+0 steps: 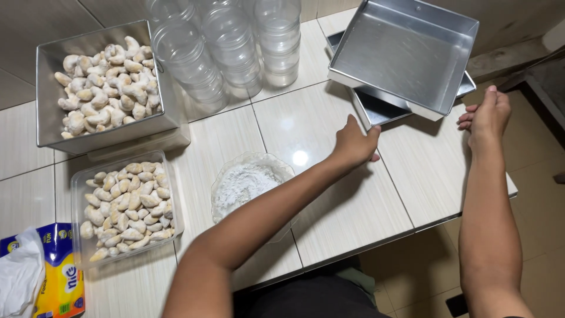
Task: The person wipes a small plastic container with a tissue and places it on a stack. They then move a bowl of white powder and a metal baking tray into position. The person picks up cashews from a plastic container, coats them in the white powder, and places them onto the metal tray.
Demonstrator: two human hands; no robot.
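Top metal tray hides lower trays.

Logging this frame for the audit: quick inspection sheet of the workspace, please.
Surface: white tiled table, glossy, light glare near its middle.
Job's things: two stacked square metal trays at the far right corner, the upper one tilted, both empty.
Clutter: metal tin of crescent cookies; clear tub of cookies; glass bowl of white powder; stacks of clear jars; tissue pack.
Hands: left hand at the lower tray's near corner; right hand at the trays' right edge; whether either grips cannot be told.
Cables: nothing seen.
Surroundings: tan floor to the right.
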